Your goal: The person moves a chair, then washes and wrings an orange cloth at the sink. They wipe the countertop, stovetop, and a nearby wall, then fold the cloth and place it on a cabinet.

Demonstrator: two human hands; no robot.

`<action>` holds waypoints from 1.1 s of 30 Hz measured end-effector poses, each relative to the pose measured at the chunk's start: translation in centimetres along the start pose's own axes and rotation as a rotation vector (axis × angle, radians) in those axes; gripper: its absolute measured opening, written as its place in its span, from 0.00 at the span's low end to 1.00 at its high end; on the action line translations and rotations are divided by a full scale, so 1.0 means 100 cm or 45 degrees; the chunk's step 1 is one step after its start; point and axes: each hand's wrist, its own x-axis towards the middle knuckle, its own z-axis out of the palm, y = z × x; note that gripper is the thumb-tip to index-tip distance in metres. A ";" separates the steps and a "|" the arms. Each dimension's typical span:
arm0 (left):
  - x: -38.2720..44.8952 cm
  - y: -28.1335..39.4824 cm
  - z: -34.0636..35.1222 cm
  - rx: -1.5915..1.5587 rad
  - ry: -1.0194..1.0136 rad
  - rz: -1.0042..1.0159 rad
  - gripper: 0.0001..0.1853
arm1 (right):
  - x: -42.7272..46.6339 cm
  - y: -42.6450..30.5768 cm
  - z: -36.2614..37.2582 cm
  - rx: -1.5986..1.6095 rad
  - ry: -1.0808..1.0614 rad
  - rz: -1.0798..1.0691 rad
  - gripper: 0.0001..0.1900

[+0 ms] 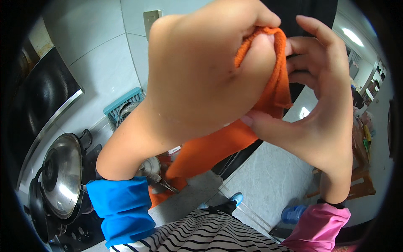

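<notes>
An orange cloth (217, 149) is raised close in front of me, its upper edge folded over. My left hand (201, 75), with a blue sleeve cover below it, pinches that upper edge between thumb and fingers. From the right, my right hand (324, 94) holds the same cloth, fingertips against its far side and thumb at the near side by my left palm. The rest of the cloth hangs down to the left, below my left wrist. My left hand hides part of it.
A wok with a metal lid (63, 176) and a black pan (39, 208) are on the stove at left. A teal basket (124, 99) stands by the tiled wall. Metal utensils (167, 184) lie below the cloth; a blue water bottle (292, 214) is on the floor.
</notes>
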 end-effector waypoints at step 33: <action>-0.006 -0.015 -0.001 -0.305 -0.302 0.121 0.10 | 0.006 -0.001 -0.018 -0.230 -0.264 0.086 0.18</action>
